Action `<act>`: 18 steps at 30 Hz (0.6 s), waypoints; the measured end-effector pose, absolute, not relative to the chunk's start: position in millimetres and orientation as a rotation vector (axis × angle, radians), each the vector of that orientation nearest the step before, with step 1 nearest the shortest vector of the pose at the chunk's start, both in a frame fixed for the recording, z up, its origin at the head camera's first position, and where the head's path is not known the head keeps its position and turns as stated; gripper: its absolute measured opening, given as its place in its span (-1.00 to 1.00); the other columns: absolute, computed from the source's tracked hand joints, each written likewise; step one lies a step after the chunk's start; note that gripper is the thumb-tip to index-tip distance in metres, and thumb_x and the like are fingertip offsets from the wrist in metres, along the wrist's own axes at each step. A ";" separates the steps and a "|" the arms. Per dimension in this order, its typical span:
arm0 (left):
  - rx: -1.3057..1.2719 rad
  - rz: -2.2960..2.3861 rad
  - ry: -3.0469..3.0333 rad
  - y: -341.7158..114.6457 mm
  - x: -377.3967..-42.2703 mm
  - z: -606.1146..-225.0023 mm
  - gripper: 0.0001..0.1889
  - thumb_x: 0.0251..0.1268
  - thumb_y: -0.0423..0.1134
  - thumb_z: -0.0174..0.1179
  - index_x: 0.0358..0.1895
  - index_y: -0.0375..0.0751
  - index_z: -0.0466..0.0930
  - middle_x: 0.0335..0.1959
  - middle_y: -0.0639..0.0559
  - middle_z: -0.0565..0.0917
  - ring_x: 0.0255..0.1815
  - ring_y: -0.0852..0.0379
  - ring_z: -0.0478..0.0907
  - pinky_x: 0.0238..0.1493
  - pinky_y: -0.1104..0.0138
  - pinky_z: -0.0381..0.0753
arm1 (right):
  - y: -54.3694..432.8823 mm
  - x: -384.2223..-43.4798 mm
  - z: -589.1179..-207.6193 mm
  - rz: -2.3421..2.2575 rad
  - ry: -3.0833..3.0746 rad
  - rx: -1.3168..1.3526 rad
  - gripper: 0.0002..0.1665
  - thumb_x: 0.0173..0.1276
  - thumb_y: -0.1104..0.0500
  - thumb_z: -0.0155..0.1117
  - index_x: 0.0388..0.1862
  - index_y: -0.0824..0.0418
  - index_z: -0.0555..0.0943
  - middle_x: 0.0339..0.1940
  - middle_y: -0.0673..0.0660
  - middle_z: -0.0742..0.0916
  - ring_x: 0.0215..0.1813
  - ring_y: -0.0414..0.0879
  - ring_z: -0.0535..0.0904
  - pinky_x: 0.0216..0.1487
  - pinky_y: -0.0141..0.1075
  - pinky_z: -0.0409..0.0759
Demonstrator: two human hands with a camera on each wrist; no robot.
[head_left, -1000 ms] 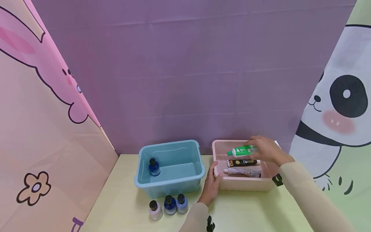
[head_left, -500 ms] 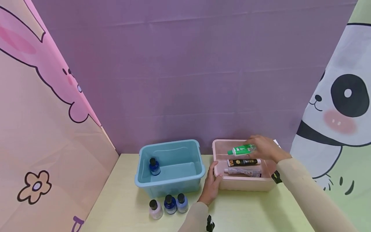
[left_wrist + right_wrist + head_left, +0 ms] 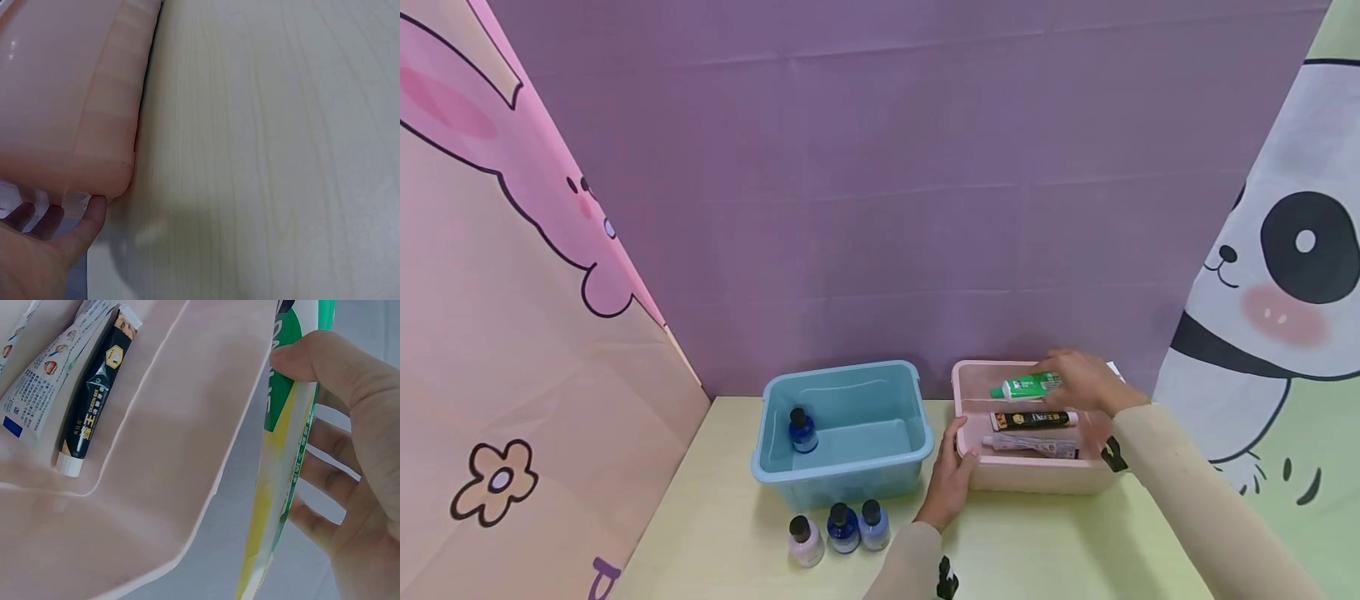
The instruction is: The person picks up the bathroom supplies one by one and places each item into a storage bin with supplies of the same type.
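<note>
In the head view my right hand (image 3: 1078, 383) pinches a green and white toothpaste tube (image 3: 1030, 386) over the back of a pink bin (image 3: 1045, 477). The right wrist view shows the thumb on one face of that toothpaste tube (image 3: 284, 419) and the fingers behind it. My left hand (image 3: 949, 483) grips the bin's front left corner, thumb at the front and fingers along the side. Inside the bin lie a black toothpaste tube (image 3: 1033, 420) and a white toothpaste tube (image 3: 1033, 445). Another white tube (image 3: 12, 340) shows partly in the right wrist view.
A blue bin (image 3: 842, 472) stands to the left, with a dark blue bottle (image 3: 803, 433) inside. Before it stand a pale pink bottle (image 3: 807, 546), a dark blue bottle (image 3: 843, 531) and a light blue bottle (image 3: 875, 529). A purple backdrop (image 3: 850, 208) closes the table's back.
</note>
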State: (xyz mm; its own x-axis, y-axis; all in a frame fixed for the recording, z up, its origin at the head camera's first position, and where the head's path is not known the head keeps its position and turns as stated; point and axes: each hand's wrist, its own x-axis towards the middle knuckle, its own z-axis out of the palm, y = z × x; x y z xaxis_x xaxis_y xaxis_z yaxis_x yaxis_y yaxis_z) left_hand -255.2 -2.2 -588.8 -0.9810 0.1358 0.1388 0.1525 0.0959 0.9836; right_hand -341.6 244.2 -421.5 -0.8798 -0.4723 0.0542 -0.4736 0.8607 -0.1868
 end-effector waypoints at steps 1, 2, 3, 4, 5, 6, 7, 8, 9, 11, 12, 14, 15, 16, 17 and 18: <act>-0.302 -2.081 -2.316 -2.2 -254.8 -588.8 -0.43 0.59 -0.09 -0.04 0.51 0.50 0.07 0.66 -0.04 0.12 0.65 -0.07 0.11 0.59 -0.14 0.12 | 244.4 -342.5 -422.3 0.305 -3.021 0.771 -0.40 0.13 0.09 0.55 0.20 0.14 0.70 0.36 0.44 0.58 0.38 0.46 0.47 0.25 0.45 0.42; -0.301 -2.082 -2.314 -2.2 -254.4 -588.7 -0.43 0.60 -0.11 -0.05 0.51 0.50 0.07 0.66 -0.04 0.12 0.65 -0.07 0.11 0.59 -0.14 0.12 | 244.7 -343.4 -423.2 0.307 -3.020 0.770 -0.40 0.13 0.09 0.55 0.20 0.14 0.70 0.36 0.44 0.58 0.38 0.46 0.47 0.26 0.45 0.42; -0.302 -2.081 -2.313 -2.1 -254.0 -588.7 -0.44 0.60 -0.12 -0.05 0.52 0.49 0.07 0.66 -0.04 0.12 0.65 -0.08 0.10 0.59 -0.15 0.11 | 244.9 -344.4 -424.0 0.306 -3.019 0.770 -0.41 0.13 0.09 0.55 0.20 0.14 0.70 0.36 0.44 0.59 0.38 0.46 0.47 0.26 0.44 0.42; -0.300 -2.079 -2.313 -2.1 -253.8 -589.0 -0.44 0.60 -0.10 -0.05 0.52 0.49 0.07 0.66 -0.05 0.12 0.65 -0.08 0.11 0.59 -0.14 0.11 | 245.0 -345.4 -424.6 0.305 -3.017 0.773 -0.41 0.13 0.09 0.55 0.19 0.13 0.71 0.36 0.44 0.59 0.37 0.46 0.47 0.26 0.44 0.43; -0.301 -2.081 -2.313 -2.1 -253.7 -589.3 -0.44 0.60 -0.09 -0.05 0.52 0.49 0.07 0.66 -0.05 0.12 0.65 -0.08 0.11 0.59 -0.14 0.11 | 245.2 -346.4 -425.5 0.306 -3.013 0.777 -0.41 0.12 0.09 0.55 0.18 0.13 0.71 0.35 0.44 0.59 0.37 0.46 0.47 0.27 0.43 0.43; -0.303 -2.080 -2.316 -2.2 -253.5 -589.7 -0.44 0.60 -0.07 -0.04 0.52 0.50 0.07 0.66 -0.05 0.11 0.65 -0.08 0.11 0.60 -0.13 0.11 | 245.2 -347.3 -426.1 0.308 -3.007 0.781 -0.42 0.12 0.10 0.54 0.17 0.13 0.72 0.34 0.44 0.60 0.37 0.45 0.48 0.27 0.41 0.43; -0.304 -2.080 -2.319 -2.3 -253.1 -589.8 -0.45 0.60 -0.05 -0.04 0.51 0.51 0.06 0.66 -0.05 0.11 0.65 -0.07 0.10 0.60 -0.12 0.12 | 245.2 -348.2 -426.9 0.309 -3.002 0.783 -0.42 0.11 0.11 0.54 0.17 0.13 0.72 0.33 0.44 0.61 0.36 0.45 0.49 0.28 0.40 0.44; -0.308 -2.078 -2.318 -2.4 -252.8 -590.2 -0.45 0.60 -0.04 -0.04 0.51 0.50 0.06 0.66 -0.05 0.11 0.65 -0.08 0.11 0.60 -0.12 0.12 | 245.1 -349.2 -427.8 0.306 -2.995 0.790 -0.43 0.11 0.12 0.54 0.16 0.14 0.72 0.32 0.43 0.62 0.36 0.45 0.49 0.29 0.38 0.45; -0.308 -2.080 -2.321 -2.5 -252.6 -590.2 -0.45 0.60 -0.02 -0.04 0.51 0.52 0.06 0.66 -0.05 0.10 0.65 -0.06 0.10 0.60 -0.11 0.12 | 244.9 -349.9 -428.5 0.307 -2.989 0.797 -0.43 0.11 0.13 0.54 0.16 0.14 0.72 0.31 0.43 0.63 0.36 0.45 0.49 0.29 0.37 0.45; -0.310 -2.080 -2.328 -2.8 -252.3 -590.5 -0.45 0.59 -0.01 -0.03 0.51 0.54 0.05 0.67 -0.02 0.09 0.65 -0.04 0.09 0.60 -0.10 0.12 | 244.2 -351.6 -430.5 0.311 -2.978 0.808 -0.44 0.10 0.16 0.54 0.15 0.15 0.73 0.28 0.42 0.65 0.35 0.44 0.51 0.29 0.35 0.46; -0.312 -2.078 -2.330 -3.0 -252.0 -590.5 -0.45 0.60 0.00 -0.04 0.51 0.54 0.05 0.67 -0.02 0.09 0.65 -0.04 0.09 0.60 -0.10 0.12 | 243.7 -352.6 -431.6 0.309 -2.975 0.813 -0.45 0.10 0.16 0.54 0.14 0.16 0.73 0.27 0.41 0.66 0.34 0.44 0.52 0.29 0.34 0.48; -0.315 -2.079 -2.325 -3.1 -251.9 -590.4 -0.45 0.60 -0.02 -0.04 0.51 0.54 0.05 0.67 -0.02 0.09 0.66 -0.04 0.08 0.60 -0.11 0.11 | 242.6 -354.6 -433.2 0.304 -2.971 0.819 -0.45 0.10 0.17 0.55 0.14 0.16 0.73 0.25 0.40 0.67 0.31 0.42 0.54 0.26 0.33 0.50; -0.312 -2.080 -2.327 -3.1 -252.1 -590.2 -0.45 0.60 -0.02 -0.04 0.51 0.55 0.04 0.67 0.00 0.08 0.66 -0.02 0.07 0.61 -0.10 0.11 | 241.8 -355.3 -434.0 0.305 -2.974 0.812 -0.45 0.09 0.16 0.55 0.14 0.15 0.73 0.24 0.38 0.68 0.29 0.40 0.56 0.24 0.31 0.52; -0.311 -2.080 -2.326 -3.1 -252.2 -590.0 -0.44 0.60 -0.02 -0.05 0.51 0.55 0.04 0.67 0.00 0.08 0.66 -0.02 0.07 0.61 -0.10 0.11 | 241.2 -356.4 -434.9 0.305 -2.975 0.806 -0.45 0.09 0.16 0.55 0.13 0.15 0.73 0.23 0.37 0.69 0.27 0.39 0.57 0.23 0.30 0.53; -0.311 -2.080 -2.322 -3.2 -252.3 -589.9 -0.44 0.60 -0.03 -0.05 0.51 0.54 0.04 0.67 0.00 0.08 0.66 -0.03 0.06 0.61 -0.10 0.11 | 240.3 -357.1 -435.4 0.306 -2.979 0.799 -0.44 0.08 0.15 0.55 0.13 0.14 0.74 0.20 0.35 0.70 0.24 0.36 0.59 0.21 0.28 0.55; -0.312 -2.079 -2.319 -3.2 -252.5 -589.9 -0.44 0.60 -0.05 -0.05 0.52 0.53 0.04 0.67 -0.02 0.08 0.66 -0.04 0.07 0.60 -0.11 0.11 | 239.5 -357.8 -436.2 0.310 -2.986 0.790 -0.44 0.08 0.14 0.55 0.14 0.13 0.74 0.19 0.33 0.71 0.23 0.33 0.60 0.21 0.26 0.56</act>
